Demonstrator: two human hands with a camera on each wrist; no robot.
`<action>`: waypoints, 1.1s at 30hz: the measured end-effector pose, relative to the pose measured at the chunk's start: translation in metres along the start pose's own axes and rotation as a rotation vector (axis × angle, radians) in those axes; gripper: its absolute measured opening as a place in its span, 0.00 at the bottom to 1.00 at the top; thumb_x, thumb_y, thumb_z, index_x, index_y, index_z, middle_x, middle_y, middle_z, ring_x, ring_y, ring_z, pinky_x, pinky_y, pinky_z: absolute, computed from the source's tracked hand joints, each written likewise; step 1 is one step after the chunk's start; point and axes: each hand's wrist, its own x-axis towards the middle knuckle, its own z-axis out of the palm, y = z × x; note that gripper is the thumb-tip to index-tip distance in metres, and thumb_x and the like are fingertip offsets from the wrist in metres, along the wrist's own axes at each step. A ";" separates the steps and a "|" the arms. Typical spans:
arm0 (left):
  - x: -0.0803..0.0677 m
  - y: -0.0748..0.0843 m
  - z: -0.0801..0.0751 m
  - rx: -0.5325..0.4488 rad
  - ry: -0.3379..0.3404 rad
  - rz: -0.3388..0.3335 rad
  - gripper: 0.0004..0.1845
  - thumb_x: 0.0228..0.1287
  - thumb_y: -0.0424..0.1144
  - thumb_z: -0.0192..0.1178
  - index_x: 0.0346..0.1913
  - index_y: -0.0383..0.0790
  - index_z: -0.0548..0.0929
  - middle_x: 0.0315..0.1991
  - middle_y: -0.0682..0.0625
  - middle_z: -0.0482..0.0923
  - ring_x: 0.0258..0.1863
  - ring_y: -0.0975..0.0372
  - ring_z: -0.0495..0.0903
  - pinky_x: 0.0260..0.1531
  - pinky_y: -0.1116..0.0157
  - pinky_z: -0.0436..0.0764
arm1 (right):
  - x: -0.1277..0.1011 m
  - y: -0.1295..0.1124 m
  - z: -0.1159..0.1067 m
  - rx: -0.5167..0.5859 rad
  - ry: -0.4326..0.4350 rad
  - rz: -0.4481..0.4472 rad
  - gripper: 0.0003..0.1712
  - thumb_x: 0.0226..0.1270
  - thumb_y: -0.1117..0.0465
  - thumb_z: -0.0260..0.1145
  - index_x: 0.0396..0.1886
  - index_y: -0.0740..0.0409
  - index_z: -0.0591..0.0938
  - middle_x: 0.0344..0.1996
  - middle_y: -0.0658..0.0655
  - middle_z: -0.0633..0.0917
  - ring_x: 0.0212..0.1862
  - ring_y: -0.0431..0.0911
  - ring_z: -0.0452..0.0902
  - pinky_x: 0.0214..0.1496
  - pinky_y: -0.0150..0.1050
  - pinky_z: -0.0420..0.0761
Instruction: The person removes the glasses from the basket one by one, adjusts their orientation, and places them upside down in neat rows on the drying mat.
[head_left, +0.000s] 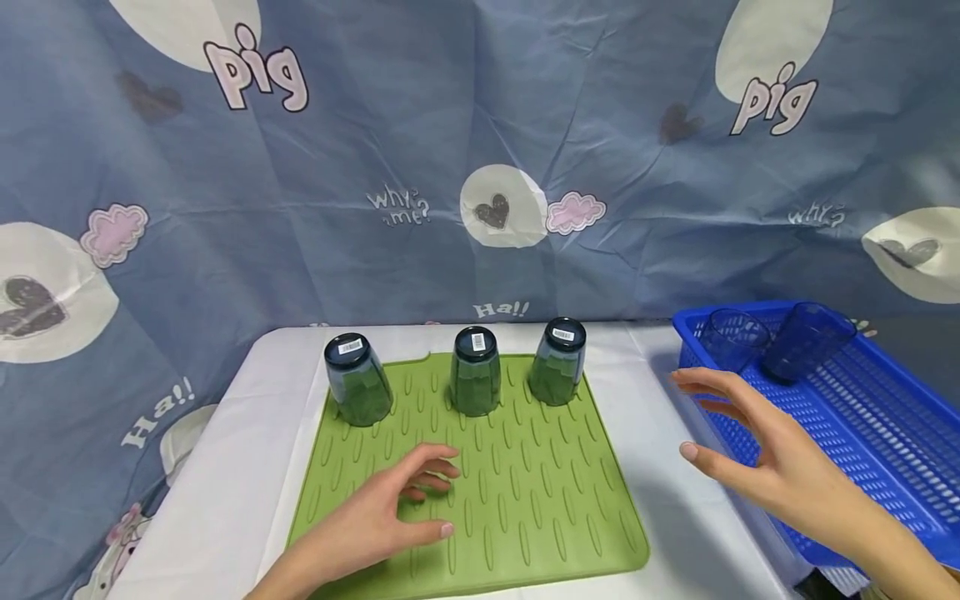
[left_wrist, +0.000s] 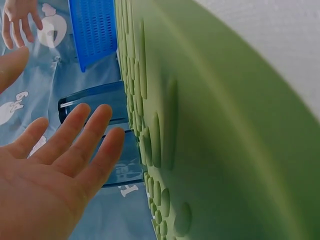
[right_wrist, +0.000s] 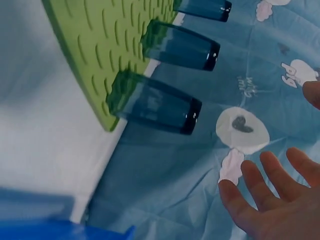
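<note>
Three blue tumblers stand upside down along the far edge of a green ribbed mat [head_left: 525,492]: one at the left [head_left: 356,381], one in the middle [head_left: 476,371], one at the right [head_left: 558,362]. My left hand [head_left: 405,500] rests open on the mat's near part, fingers spread and holding nothing. My right hand [head_left: 738,437] hovers open between the mat and a blue basket [head_left: 885,433], empty. Two more blue tumblers [head_left: 806,340] [head_left: 731,337] lie in the basket's far end. The wrist views show the open left hand [left_wrist: 65,150] and right hand [right_wrist: 272,200] near the mat [left_wrist: 215,125] [right_wrist: 95,55].
A white tabletop [head_left: 217,500] carries the mat and the basket. A blue cartoon-print cloth [head_left: 450,150] hangs as a backdrop behind and drapes to the left of the table. The basket juts past the table's right edge.
</note>
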 end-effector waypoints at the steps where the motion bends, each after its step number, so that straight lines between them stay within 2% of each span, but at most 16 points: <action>1: 0.000 0.000 0.000 0.004 0.000 0.000 0.32 0.61 0.45 0.70 0.66 0.59 0.67 0.59 0.52 0.75 0.58 0.55 0.76 0.58 0.55 0.75 | 0.000 0.000 -0.002 -0.009 -0.001 0.003 0.45 0.56 0.75 0.73 0.72 0.50 0.67 0.65 0.50 0.72 0.66 0.41 0.66 0.63 0.25 0.66; 8: 0.001 0.001 -0.002 0.036 0.007 -0.001 0.32 0.61 0.47 0.70 0.66 0.63 0.67 0.58 0.54 0.76 0.56 0.57 0.77 0.59 0.55 0.75 | 0.004 0.010 -0.020 -0.078 0.007 0.004 0.46 0.55 0.75 0.74 0.72 0.51 0.66 0.64 0.51 0.73 0.63 0.36 0.68 0.60 0.21 0.67; 12: 0.001 0.003 -0.002 0.023 0.002 -0.009 0.32 0.61 0.46 0.70 0.66 0.63 0.67 0.58 0.53 0.76 0.56 0.56 0.77 0.58 0.54 0.75 | 0.010 0.018 -0.028 -0.088 0.007 -0.016 0.46 0.53 0.76 0.74 0.71 0.53 0.67 0.63 0.52 0.73 0.63 0.37 0.69 0.60 0.23 0.67; 20: -0.001 0.001 -0.003 0.045 0.017 -0.015 0.33 0.61 0.47 0.70 0.66 0.63 0.67 0.58 0.54 0.76 0.56 0.57 0.78 0.58 0.54 0.75 | 0.020 0.035 -0.040 -0.062 -0.012 0.074 0.44 0.57 0.72 0.73 0.72 0.49 0.66 0.64 0.50 0.72 0.62 0.34 0.68 0.58 0.19 0.67; 29: 0.000 -0.001 -0.001 0.012 -0.015 -0.017 0.32 0.62 0.46 0.69 0.67 0.61 0.67 0.58 0.52 0.76 0.55 0.55 0.77 0.57 0.55 0.77 | 0.027 0.063 -0.050 -0.116 0.063 0.132 0.39 0.60 0.68 0.73 0.70 0.47 0.69 0.61 0.44 0.72 0.59 0.30 0.66 0.53 0.17 0.65; 33: 0.000 -0.002 -0.001 -0.034 0.005 0.013 0.31 0.61 0.43 0.70 0.65 0.59 0.70 0.59 0.51 0.76 0.57 0.55 0.76 0.58 0.56 0.76 | 0.033 0.071 -0.053 -0.146 0.091 0.153 0.38 0.62 0.65 0.72 0.70 0.46 0.68 0.61 0.43 0.71 0.58 0.28 0.64 0.53 0.15 0.64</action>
